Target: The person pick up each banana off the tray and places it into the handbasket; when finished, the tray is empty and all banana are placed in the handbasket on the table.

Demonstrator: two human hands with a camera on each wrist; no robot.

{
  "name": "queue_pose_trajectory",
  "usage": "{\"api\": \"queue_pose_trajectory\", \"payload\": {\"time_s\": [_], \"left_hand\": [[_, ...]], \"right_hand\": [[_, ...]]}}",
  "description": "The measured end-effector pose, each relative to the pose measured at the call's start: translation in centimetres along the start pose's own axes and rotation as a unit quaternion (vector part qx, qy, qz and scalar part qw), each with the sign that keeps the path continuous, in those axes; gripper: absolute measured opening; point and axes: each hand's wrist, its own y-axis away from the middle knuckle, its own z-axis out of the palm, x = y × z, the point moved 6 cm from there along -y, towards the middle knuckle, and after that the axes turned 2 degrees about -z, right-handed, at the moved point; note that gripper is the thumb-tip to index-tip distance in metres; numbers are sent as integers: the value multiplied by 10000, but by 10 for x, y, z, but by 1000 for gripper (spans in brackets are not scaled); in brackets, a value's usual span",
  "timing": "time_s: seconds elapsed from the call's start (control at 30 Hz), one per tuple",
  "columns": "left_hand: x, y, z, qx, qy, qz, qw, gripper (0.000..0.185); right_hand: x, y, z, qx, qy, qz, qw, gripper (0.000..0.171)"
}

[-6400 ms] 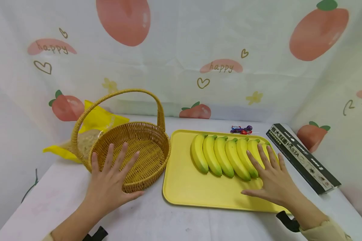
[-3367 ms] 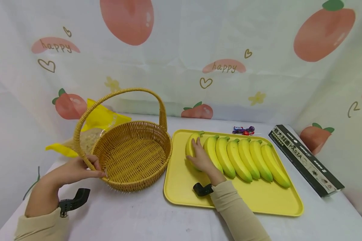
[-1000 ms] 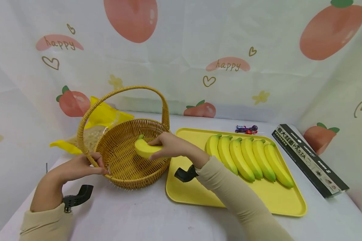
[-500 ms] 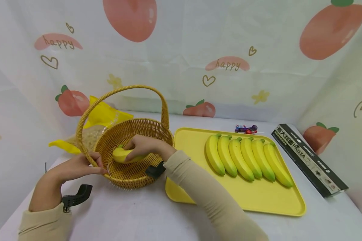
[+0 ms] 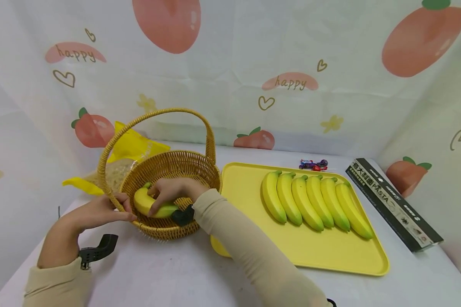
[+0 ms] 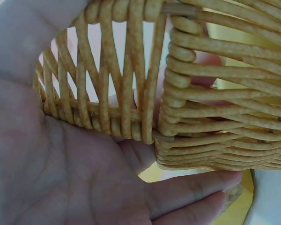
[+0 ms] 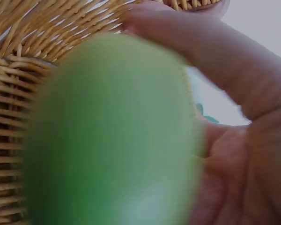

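Observation:
My right hand grips a banana down inside the wicker basket, near its left side. In the right wrist view the green tip of the banana fills the middle, with the thumb along its side. My left hand holds the basket's rim at the near left, by the foot of the handle. The left wrist view shows the woven handle base lying against the palm, with fingers behind it. Several more bananas lie side by side on the yellow tray to the right.
A yellow bag with a see-through part stands behind the basket on the left. Some wrapped candies lie behind the tray. A long black pasta box lies at the tray's right. A printed cloth hangs at the back.
My right hand picked the leftmost banana from the tray and carried it left into the basket, lowering it toward the left side. My left hand moved onto the basket's rim and has stayed there.

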Motion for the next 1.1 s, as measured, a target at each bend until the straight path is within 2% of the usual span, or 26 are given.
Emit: {"api": "queue_pose_trajectory", "payload": {"time_s": [0.1, 0.23, 0.33, 0.37, 0.47, 0.53, 0.57, 0.7, 0.83, 0.97, 1.07, 1.1], "left_hand": [[0, 1, 0, -8, -8, -38, 10000, 18], [-1, 2, 1, -21, 53, 7, 10000, 16], [-1, 3, 1, -27, 110, 25, 9999, 16], [-1, 2, 1, -32, 131, 23, 9999, 16], [-2, 2, 2, -48, 202, 19, 9998, 17], [-1, 2, 2, -42, 238, 59, 9997, 17], [-1, 2, 3, -43, 259, 84, 9996, 17], [1, 2, 3, -67, 270, 187, 9994, 16], [3, 2, 3, -78, 244, 177, 9995, 17], [3, 2, 2, -45, 196, 92, 9998, 17], [2, 2, 2, -50, 172, 37, 9998, 17], [2, 2, 1, -54, 168, 11, 9998, 18]], "right_hand": [[3, -5, 5, -65, 26, 230, 9997, 78], [2, -8, 12, -351, -188, 202, 9990, 64], [3, -9, 16, -560, -672, 221, 9959, 57], [3, -8, 16, -570, -884, 278, 9941, 60], [4, -7, 18, -649, -1292, 342, 9889, 42], [5, -7, 18, -663, -1396, 313, 9875, 18], [5, -6, 17, -654, -1429, 313, 9871, 11], [6, -6, 16, -562, -1584, 355, 9851, 27], [7, -6, 15, -443, -1753, 442, 9825, 34], [8, -6, 13, -343, -1817, 512, 9814, 27], [8, -4, 11, -197, -1816, 574, 9815, 9], [8, -3, 10, -138, -1781, 582, 9822, 15]]}}
